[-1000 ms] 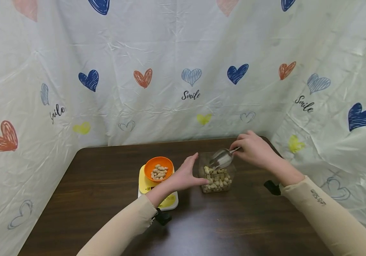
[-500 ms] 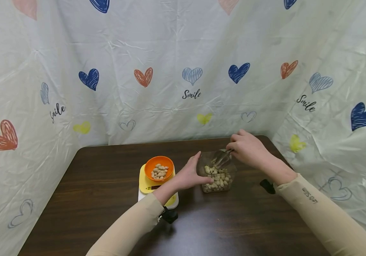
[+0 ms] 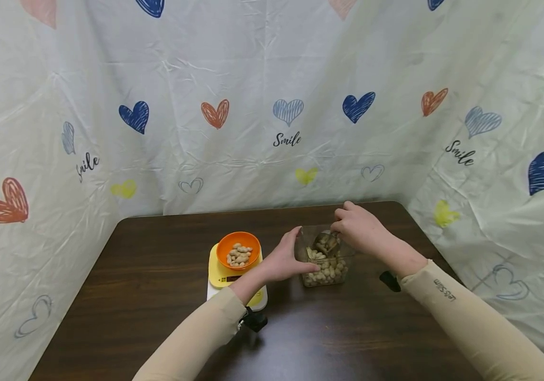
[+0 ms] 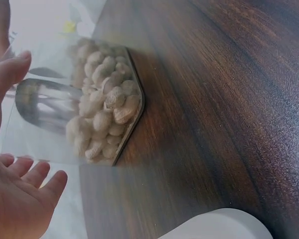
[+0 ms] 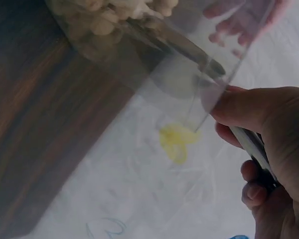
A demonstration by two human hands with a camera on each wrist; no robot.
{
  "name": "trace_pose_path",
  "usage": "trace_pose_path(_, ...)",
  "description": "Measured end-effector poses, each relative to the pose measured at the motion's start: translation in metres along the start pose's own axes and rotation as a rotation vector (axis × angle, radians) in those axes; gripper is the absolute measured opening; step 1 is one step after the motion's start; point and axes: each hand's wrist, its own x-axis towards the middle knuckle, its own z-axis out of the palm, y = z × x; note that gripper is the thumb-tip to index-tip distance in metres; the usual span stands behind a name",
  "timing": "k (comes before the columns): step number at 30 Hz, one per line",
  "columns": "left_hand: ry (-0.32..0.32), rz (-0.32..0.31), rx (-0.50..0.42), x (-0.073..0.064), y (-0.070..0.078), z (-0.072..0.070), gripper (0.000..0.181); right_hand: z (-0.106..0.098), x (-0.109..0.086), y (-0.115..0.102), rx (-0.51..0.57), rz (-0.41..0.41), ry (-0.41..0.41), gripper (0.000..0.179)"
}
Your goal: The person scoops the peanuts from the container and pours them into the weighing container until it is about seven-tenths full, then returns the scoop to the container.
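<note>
A clear square plastic container [image 3: 307, 236] holds unshelled peanuts [image 3: 329, 271] right of the table's middle. My left hand [image 3: 285, 261] steadies it, the thumb across the near side and the fingers spread along the left wall. In the left wrist view, the thumb [image 4: 12, 72] lies over the container's rim area. My right hand [image 3: 361, 228] grips the handle of a metal scoop [image 3: 326, 243] from the right. The scoop's bowl [image 4: 47, 104] is inside the container, tip down in the peanuts. The right wrist view shows its handle [image 5: 251, 149] between thumb and curled fingers.
An orange bowl [image 3: 223, 247] with several peanuts sits on a yellow and white kitchen scale [image 3: 216, 275], left of the container. My left forearm crosses over part of the scale. A white curtain [image 3: 234, 159] printed with hearts hangs behind the dark wooden table [image 3: 157, 296].
The right hand has moved left and down, pushing the scoop from above the peanuts into them, and the scoop has tilted more upright. The left hand has shifted slightly right along the container.
</note>
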Motion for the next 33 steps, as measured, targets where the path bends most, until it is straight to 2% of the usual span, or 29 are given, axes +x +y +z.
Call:
trace_pose_path(5,0.015,0.006,0.023,0.002,0.0,-0.001,0.113,0.002,0.0,0.002,0.062,0.046,-0.03,0.016)
trace_pose_path(16,0.013,-0.018,0.016,0.002,0.0,0.0,0.11,-0.008,0.003,0.014,0.224,0.063,-0.143,0.015)
trace_pose_path(20,0.014,-0.016,0.026,0.001,0.002,0.001,0.11,-0.009,0.001,0.021,0.27,0.063,-0.153,0.016)
trace_pose_path(33,0.022,-0.007,0.048,0.002,0.003,0.001,0.111,-0.003,0.0,0.018,0.33,0.064,-0.193,0.013)
